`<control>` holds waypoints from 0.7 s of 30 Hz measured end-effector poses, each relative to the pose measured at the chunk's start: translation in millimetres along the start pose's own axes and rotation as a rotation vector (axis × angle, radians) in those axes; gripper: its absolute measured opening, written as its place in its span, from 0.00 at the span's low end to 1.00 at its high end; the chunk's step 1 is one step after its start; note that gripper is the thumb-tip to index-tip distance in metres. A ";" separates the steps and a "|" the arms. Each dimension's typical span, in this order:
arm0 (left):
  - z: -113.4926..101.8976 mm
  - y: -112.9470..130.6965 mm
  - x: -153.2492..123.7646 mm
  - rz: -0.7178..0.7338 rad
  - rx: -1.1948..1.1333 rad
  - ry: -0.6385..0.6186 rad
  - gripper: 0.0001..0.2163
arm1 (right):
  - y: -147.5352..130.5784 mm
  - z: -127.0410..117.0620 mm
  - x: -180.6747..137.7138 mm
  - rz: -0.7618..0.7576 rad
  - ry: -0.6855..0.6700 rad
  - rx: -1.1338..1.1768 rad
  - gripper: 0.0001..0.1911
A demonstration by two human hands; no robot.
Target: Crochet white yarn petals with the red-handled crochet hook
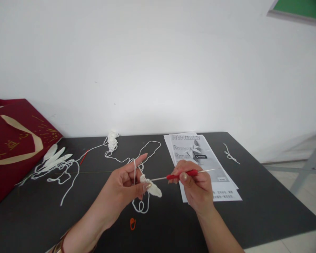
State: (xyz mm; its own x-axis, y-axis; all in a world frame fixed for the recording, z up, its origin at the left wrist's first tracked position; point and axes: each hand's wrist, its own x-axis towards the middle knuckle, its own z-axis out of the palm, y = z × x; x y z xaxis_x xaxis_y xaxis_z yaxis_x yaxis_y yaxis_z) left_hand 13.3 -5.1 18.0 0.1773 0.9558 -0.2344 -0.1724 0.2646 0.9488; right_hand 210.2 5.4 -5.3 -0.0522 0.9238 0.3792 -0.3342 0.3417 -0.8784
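Observation:
Between the thumb and fingers of my left hand (129,182) is pinched a small white crochet piece (155,190). White yarn (134,170) runs over its raised index finger, and a loop of yarn hangs below. My right hand (196,184) is closed round the red grip of a crochet hook (184,174). The hook's metal shaft points left, and its tip meets the top of the crochet piece; whether it passes through a stitch I cannot tell. The shaft's other end sticks out to the right of my right hand.
An orange stitch marker (132,224) lies near the front. Printed sheets (210,158) lie behind my right hand. A yarn bundle (112,140) sits by the wall. At left are white crocheted petals (55,158), a thin red stick (84,157) and a dark red bag (18,140). A yarn scrap (230,155) lies right.

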 end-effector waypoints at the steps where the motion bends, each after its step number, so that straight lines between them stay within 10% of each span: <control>1: 0.3 -0.3 0.0 0.007 0.008 0.008 0.34 | -1.3 -0.3 -0.6 -0.016 -0.009 -0.029 0.06; 9: -0.2 -3.4 2.6 0.025 0.014 0.013 0.34 | 0.6 -0.4 -2.0 -0.003 0.002 -0.035 0.06; 21: 14.3 -21.9 8.4 0.149 -0.250 0.109 0.35 | 30.9 25.8 -1.3 0.488 0.196 0.383 0.09</control>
State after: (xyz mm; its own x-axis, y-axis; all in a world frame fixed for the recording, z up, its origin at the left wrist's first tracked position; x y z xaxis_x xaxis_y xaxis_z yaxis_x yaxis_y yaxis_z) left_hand 32.4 -4.7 -1.7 0.0298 0.9910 -0.1302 -0.4241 0.1304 0.8962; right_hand 175.6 10.3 -25.4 -0.1224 0.9840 -0.1292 -0.6292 -0.1776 -0.7567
